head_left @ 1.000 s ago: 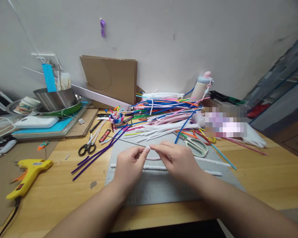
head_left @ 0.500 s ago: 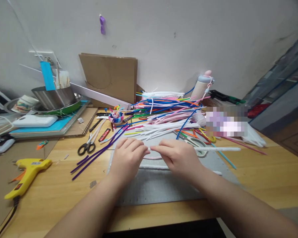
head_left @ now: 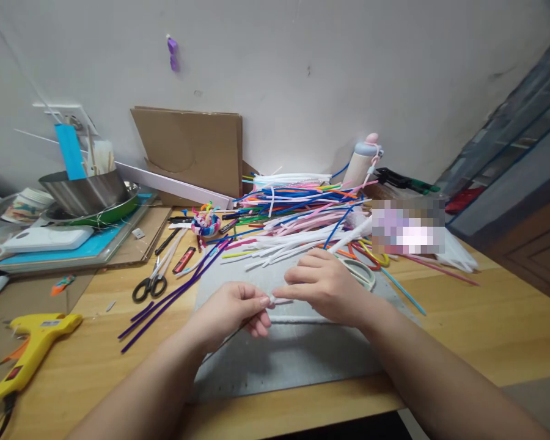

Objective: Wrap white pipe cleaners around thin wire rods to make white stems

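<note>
My left hand (head_left: 238, 308) is closed in a pinch, with thumb and fingertips on the small white fuzzy end of a pipe cleaner. A thin dark line runs down and left from under that hand; I cannot tell what it is. My right hand (head_left: 327, 284) is curled, its index finger reaching to the same white end. A white pipe cleaner (head_left: 351, 234) sticks out behind the right hand, up and to the right. Below the hands, another white pipe cleaner (head_left: 297, 319) lies across the grey mat (head_left: 284, 360). Pale-handled scissors (head_left: 364, 272) are partly hidden behind my right hand.
Piled pipe cleaners (head_left: 297, 205) lie beyond the mat. On the left are black-handled scissors (head_left: 149, 287), purple pipe cleaners (head_left: 165, 308) and a yellow glue gun (head_left: 36, 342). Cardboard (head_left: 192, 156) leans on the wall near a metal bowl (head_left: 87, 192). A bottle (head_left: 361, 165) stands behind.
My left hand has turned so its thumb and fingers show. The white pipe cleaner at my right hand has swung from level to pointing up and right. The view has shifted slightly.
</note>
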`<state>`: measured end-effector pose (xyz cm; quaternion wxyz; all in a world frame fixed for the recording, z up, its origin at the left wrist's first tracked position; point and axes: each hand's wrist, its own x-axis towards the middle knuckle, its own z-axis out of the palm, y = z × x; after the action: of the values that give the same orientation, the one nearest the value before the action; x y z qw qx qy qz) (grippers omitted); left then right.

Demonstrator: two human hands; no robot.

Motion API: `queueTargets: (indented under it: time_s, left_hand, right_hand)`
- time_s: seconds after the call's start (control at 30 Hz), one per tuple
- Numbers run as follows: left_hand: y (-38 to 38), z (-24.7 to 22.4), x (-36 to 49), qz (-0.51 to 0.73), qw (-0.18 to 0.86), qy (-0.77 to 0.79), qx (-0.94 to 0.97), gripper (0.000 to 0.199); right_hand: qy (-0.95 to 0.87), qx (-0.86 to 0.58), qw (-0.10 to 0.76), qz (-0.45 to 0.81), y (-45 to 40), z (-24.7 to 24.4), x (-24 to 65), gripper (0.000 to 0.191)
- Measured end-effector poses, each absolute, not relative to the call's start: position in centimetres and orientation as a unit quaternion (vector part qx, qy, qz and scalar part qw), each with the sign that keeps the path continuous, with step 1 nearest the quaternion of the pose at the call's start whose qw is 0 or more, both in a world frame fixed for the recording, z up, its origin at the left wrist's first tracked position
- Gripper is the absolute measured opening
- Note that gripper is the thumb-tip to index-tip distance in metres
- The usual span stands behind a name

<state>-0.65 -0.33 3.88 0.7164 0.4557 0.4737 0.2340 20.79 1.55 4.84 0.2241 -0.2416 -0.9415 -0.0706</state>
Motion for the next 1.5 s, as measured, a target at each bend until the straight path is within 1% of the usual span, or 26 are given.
queueTargets:
  time_s: [0.07, 0.17, 0.27, 0.37, 0.4, 0.47, 0.53, 0.57, 0.6, 0.63, 0.67, 0.7, 0.77, 0.83, 0.93, 1.0, 1.07, 1.23, 1.33, 1.4, 1.43, 1.5]
  left_hand:
    - [-0.2, 4.0, -0.8, 0.203, 0.793, 0.419, 0.393, 0.021]
    - [-0.6, 3.7, -0.9, 0.189, 0.852, 0.371, 0.317, 0.016]
    - [-1.7, 3.3, -0.6, 0.211, 0.871, 0.355, 0.268, 0.013]
    - [-2.8, 2.9, -0.1, 0.266, 0.855, 0.356, 0.267, 0.016]
    - [-3.0, 2.8, 0.0, 0.287, 0.844, 0.359, 0.276, 0.018]
    - [-3.1, 2.6, 0.1, 0.323, 0.820, 0.368, 0.297, 0.021]
    - [-3.0, 2.3, 0.1, 0.344, 0.795, 0.380, 0.325, 0.025]
    - [-2.9, 2.2, 0.0, 0.347, 0.784, 0.388, 0.339, 0.026]
    - [-2.9, 2.1, 0.0, 0.344, 0.773, 0.398, 0.354, 0.027]
    - [-2.8, 2.1, 0.0, 0.339, 0.762, 0.410, 0.370, 0.027]
    - [-2.9, 2.1, 0.0, 0.332, 0.749, 0.425, 0.384, 0.027]
    - [-3.0, 2.1, 0.0, 0.328, 0.730, 0.446, 0.401, 0.027]
    - [-3.3, 2.2, 0.1, 0.325, 0.665, 0.495, 0.456, 0.024]
    - [-3.7, 2.2, 0.1, 0.321, 0.561, 0.535, 0.544, 0.023]
    - [-4.1, 2.0, -0.2, 0.297, 0.399, 0.547, 0.674, 0.026]
    - [-4.2, 1.9, -0.3, 0.282, 0.351, 0.541, 0.711, 0.025]
    - [-4.1, 1.8, -0.3, 0.281, 0.370, 0.537, 0.705, 0.026]
    - [-3.9, 2.2, 0.2, 0.316, 0.549, 0.525, 0.568, 0.025]
    - [-3.8, 2.3, 0.5, 0.323, 0.616, 0.513, 0.503, 0.022]
    - [-3.8, 2.2, 0.5, 0.323, 0.609, 0.514, 0.510, 0.021]
    - [-3.8, 2.1, 0.5, 0.324, 0.582, 0.518, 0.536, 0.021]
    - [-4.0, 1.7, 0.3, 0.326, 0.474, 0.526, 0.626, 0.023]
  right_hand:
    - [-0.939, -0.237, 0.245, -0.050, 1.7, 5.0, 21.0, 0.029]
    - [-0.932, -0.222, 0.286, -0.004, 2.0, 5.1, 21.3, 0.030]
    - [-0.925, -0.198, 0.320, 0.050, 2.1, 5.0, 21.4, 0.028]
    - [-0.908, -0.183, 0.367, 0.088, 1.6, 4.7, 20.8, 0.024]
    - [-0.888, -0.197, 0.404, 0.101, 1.3, 4.6, 20.5, 0.022]
    - [-0.798, -0.253, 0.526, 0.148, 0.7, 4.1, 19.6, 0.016]
    - [-0.626, -0.316, 0.666, 0.254, 0.3, 3.5, 18.6, 0.007]
    - [-0.563, -0.328, 0.673, 0.351, 0.2, 3.1, 18.1, 0.006]
    - [-0.516, -0.329, 0.648, 0.453, 0.2, 2.8, 17.7, 0.010]
    - [-0.479, -0.325, 0.606, 0.545, 0.3, 2.5, 17.3, 0.016]
    - [-0.457, -0.321, 0.555, 0.617, 0.4, 2.2, 17.0, 0.022]
    - [-0.441, -0.321, 0.516, 0.660, 0.5, 2.0, 16.8, 0.025]
    - [-0.429, -0.334, 0.486, 0.684, 0.6, 1.6, 16.6, 0.027]
    - [-0.428, -0.351, 0.488, 0.675, 0.7, 1.4, 16.5, 0.028]
    - [-0.420, -0.370, 0.484, 0.673, 0.7, 1.2, 16.4, 0.029]
    - [-0.418, -0.379, 0.475, 0.675, 0.7, 1.1, 16.4, 0.030]
    - [-0.419, -0.382, 0.471, 0.676, 0.7, 1.1, 16.4, 0.029]
    - [-0.423, -0.363, 0.470, 0.684, 0.7, 1.4, 16.7, 0.026]
    - [-0.425, -0.355, 0.474, 0.684, 0.5, 1.6, 16.7, 0.025]
    - [-0.424, -0.359, 0.476, 0.682, 0.4, 1.6, 16.6, 0.026]
    - [-0.423, -0.364, 0.477, 0.680, 0.4, 1.6, 16.5, 0.026]
    - [-0.417, -0.376, 0.478, 0.676, 0.2, 1.6, 16.3, 0.027]
